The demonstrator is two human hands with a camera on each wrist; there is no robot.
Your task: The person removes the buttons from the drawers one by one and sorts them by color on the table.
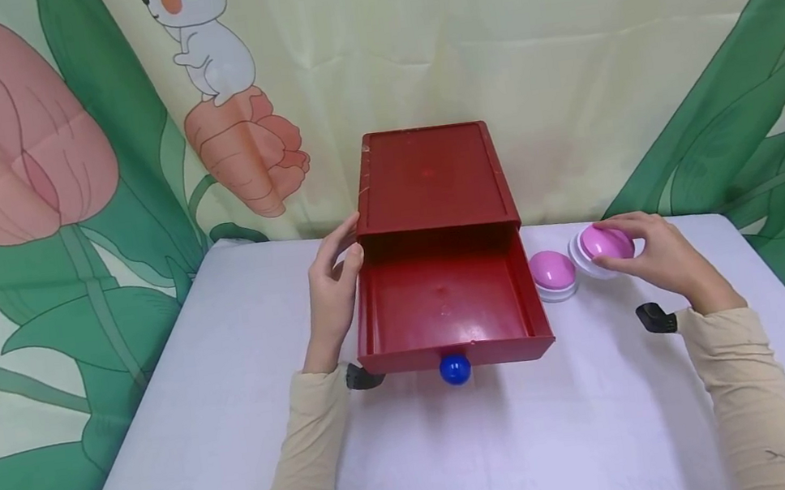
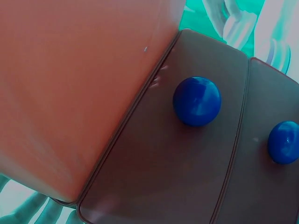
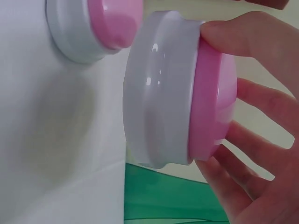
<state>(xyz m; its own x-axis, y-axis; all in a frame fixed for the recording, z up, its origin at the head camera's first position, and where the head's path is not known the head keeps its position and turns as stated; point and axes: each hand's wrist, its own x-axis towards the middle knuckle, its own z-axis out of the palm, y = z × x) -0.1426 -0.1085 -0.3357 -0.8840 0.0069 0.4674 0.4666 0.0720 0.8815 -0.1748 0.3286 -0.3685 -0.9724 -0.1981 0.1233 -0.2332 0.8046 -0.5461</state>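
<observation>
The table (image 1: 188, 433), covered in white, carries everything, with a curtain (image 1: 22, 160) of printed tulips hanging beyond both hands. The red box (image 1: 432, 179) stands between the hands, touching the left hand's fingertips; its drawer (image 1: 444, 304) is pulled out, running along the inner side of the left hand, with a blue knob (image 1: 455, 369) on its front, just beside the left wrist; the left wrist view shows a second blue knob (image 2: 284, 142) on the panel next to the first.

The left hand (image 1: 334, 293) lies flat against the box's left side, fingers straight and relaxed, thumb near the drawer's corner, gripping nothing.

The right hand (image 1: 658, 249) holds a pink dome (image 1: 605, 243) on a white base, thumb and curled fingers clamped round its pink top; in the right wrist view it is tilted on edge, its base facing away from the palm; whether it touches the table cannot be told.

A second dome (image 1: 553, 274) sits on the table just beyond that one from the right hand, beside the drawer's right wall.
</observation>
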